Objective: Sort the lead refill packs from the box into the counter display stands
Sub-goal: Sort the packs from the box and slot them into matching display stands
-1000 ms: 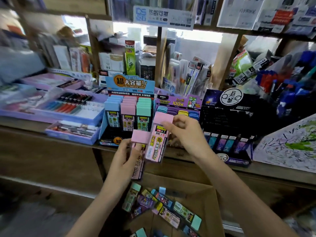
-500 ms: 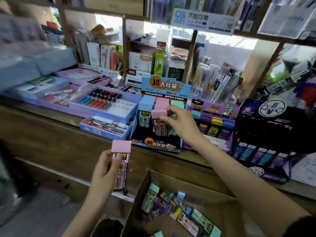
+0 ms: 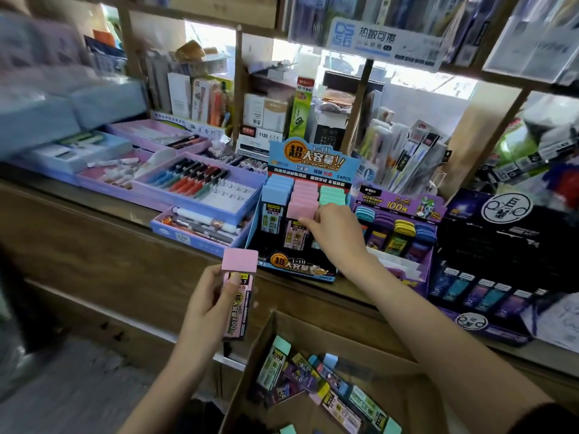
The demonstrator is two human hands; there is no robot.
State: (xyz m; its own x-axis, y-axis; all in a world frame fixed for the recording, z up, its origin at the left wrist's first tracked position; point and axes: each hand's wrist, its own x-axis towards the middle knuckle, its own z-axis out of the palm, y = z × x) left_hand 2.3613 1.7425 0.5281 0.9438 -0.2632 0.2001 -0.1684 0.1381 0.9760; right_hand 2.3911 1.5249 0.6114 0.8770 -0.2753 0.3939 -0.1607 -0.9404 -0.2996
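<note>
My left hand (image 3: 208, 303) grips a pink-capped lead refill pack (image 3: 238, 292) upright, in front of the counter's edge. My right hand (image 3: 333, 234) reaches into the blue display stand (image 3: 308, 161) and pinches the front pink pack (image 3: 299, 219) in its middle column, between a blue column (image 3: 275, 195) and a green column (image 3: 332, 195). Below, an open cardboard box (image 3: 391, 355) holds several loose refill packs (image 3: 313, 380) with green, blue, purple and yellow caps. A purple display stand (image 3: 399, 205) of smaller refill cases sits right of the blue one.
Lilac pen trays (image 3: 194, 186) fill the wooden counter (image 3: 94, 208) to the left. A black display (image 3: 501, 233) with small packs stands at the right. Shelves of stationery rise behind, under a blue sign (image 3: 383, 42).
My right hand carried its pink pack forward from in front of me into the stand's middle column. My left hand, holding the other pink pack, dropped lower and to the left. The view shifted left.
</note>
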